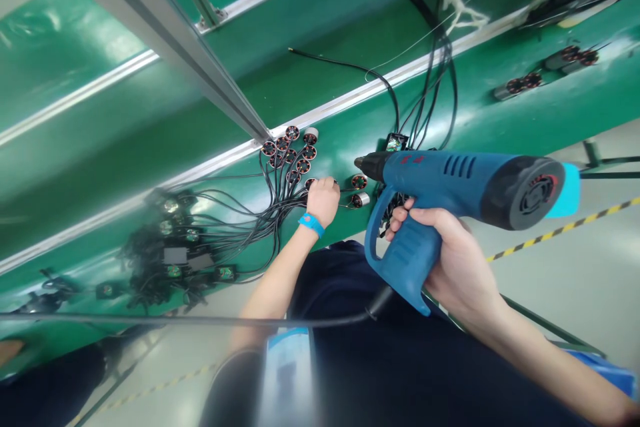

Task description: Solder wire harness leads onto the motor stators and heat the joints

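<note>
My right hand [453,257] grips the handle of a blue heat gun [465,180], whose black nozzle points left toward small round motors [290,150] with black wires on the green bench [150,147]. My left hand [323,200], with a blue wrist strap [311,223], is closed over something among the motors; what it holds is hidden. Two more motors [359,190] lie just right of that hand, under the nozzle.
A metal frame post [165,33] slants across the bench. Bundles of black wire and small circuit boards [180,253] lie at the left. More motors [545,70] sit at the far right. The gun's cord [200,321] runs left. Yellow-black floor tape [565,230] is at the right.
</note>
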